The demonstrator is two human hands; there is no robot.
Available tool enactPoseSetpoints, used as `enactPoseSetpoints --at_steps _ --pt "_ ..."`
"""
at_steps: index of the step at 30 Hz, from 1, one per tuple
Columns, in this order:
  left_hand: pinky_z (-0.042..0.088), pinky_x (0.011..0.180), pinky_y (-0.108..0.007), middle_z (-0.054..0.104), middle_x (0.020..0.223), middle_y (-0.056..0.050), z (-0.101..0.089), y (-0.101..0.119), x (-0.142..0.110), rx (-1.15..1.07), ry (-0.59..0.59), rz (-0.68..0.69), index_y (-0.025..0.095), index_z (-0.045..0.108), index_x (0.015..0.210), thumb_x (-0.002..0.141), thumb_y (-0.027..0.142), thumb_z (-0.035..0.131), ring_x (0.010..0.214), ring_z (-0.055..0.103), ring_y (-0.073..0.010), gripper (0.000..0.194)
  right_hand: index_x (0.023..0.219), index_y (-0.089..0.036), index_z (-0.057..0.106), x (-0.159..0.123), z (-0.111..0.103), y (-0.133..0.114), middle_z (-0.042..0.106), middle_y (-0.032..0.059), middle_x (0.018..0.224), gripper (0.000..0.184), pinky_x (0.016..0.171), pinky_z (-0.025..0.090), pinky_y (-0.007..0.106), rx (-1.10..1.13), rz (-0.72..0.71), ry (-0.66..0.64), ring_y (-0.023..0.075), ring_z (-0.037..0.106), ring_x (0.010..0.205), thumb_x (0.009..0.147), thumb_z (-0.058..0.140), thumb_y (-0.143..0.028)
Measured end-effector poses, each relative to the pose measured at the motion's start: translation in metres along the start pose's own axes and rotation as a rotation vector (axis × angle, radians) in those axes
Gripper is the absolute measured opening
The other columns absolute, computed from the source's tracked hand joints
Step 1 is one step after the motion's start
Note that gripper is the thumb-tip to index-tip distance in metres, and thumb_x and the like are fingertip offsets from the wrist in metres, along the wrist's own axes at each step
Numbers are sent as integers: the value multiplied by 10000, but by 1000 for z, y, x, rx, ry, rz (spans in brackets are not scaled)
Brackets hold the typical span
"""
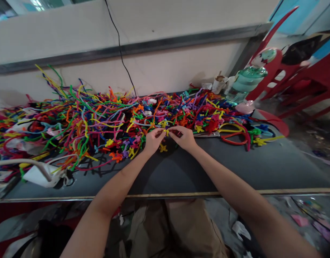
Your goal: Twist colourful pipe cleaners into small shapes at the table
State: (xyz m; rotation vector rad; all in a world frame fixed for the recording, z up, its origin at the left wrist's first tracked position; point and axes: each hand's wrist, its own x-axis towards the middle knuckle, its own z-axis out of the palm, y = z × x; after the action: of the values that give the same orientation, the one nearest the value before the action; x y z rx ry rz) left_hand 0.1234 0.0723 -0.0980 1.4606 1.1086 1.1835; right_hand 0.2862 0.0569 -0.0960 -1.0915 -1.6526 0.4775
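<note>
Both my hands meet over the front edge of a big pile of colourful pipe cleaners (105, 118). My left hand (154, 139) pinches one side of a small yellow pipe-cleaner flower (167, 132). On its other side, the fingertips of my right hand (184, 137) are closed on the same flower. Part of the flower is hidden by my fingers. Just below it on the dark table lies another yellow pipe-cleaner flower (163, 148). Scissors with red and yellow handles (236, 138) rest to the right of my right hand, their blades pointing toward it.
A white device with a curved arm (42, 175) stands on the dark table (261, 168) at left. Toward the back right are a paper cup (219, 84) and a large clear green bottle (247, 82). Red chairs (312, 82) stand beyond. A black cable (119, 43) hangs down the wall.
</note>
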Motion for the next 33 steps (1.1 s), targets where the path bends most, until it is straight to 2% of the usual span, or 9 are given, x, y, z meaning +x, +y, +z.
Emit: enactPoseSetpoints --at_steps 4,8,15,18,22,29,33 --pt "514 511 -208 719 751 -35 -1 1 0 3 -24 49 155 683 945 755 387 703 562 638 -116 301 816 -205 737 1 -1 0 743 53 821 144 666 529 294 -34 -69 -5 169 665 719 810 604 -257" --pt "549 580 -236 724 771 -38 -1 1 0 30 -40 79 156 688 910 738 360 713 608 658 -129 268 827 -208 737 2 -2 3 734 46 808 143 618 505 274 -89 -49 -23 156 645 680 801 598 -229" --pt "568 607 -252 727 772 -46 -1 -2 2 65 -4 89 151 688 908 778 360 667 647 681 -149 247 916 -191 730 0 -3 0 725 58 808 207 588 492 264 -81 -37 15 138 609 615 862 583 -327" --pt "571 636 -254 737 808 -60 -2 -4 2 91 -14 132 150 687 890 762 341 678 698 696 -161 229 936 -196 729 0 -4 -3 706 45 766 230 560 480 261 -56 -104 -4 123 568 565 849 629 -384" --pt "567 677 -256 738 794 -49 -2 -5 0 169 9 200 159 696 855 738 293 687 714 698 -160 178 835 -209 731 0 -3 -3 720 57 798 196 664 521 288 -48 -214 -2 155 639 699 869 617 -364" --pt "547 630 -245 729 722 -26 -1 1 -3 257 38 240 170 713 816 741 314 683 664 686 -156 165 821 -196 722 0 -2 0 712 59 770 182 629 515 271 -85 -194 18 149 637 675 869 612 -333" --pt "536 630 -247 730 727 -36 -1 5 -5 277 44 262 162 715 803 744 311 677 660 681 -156 165 881 -193 724 -1 -2 -1 711 57 775 188 636 515 281 -125 -189 4 151 630 664 871 604 -336"
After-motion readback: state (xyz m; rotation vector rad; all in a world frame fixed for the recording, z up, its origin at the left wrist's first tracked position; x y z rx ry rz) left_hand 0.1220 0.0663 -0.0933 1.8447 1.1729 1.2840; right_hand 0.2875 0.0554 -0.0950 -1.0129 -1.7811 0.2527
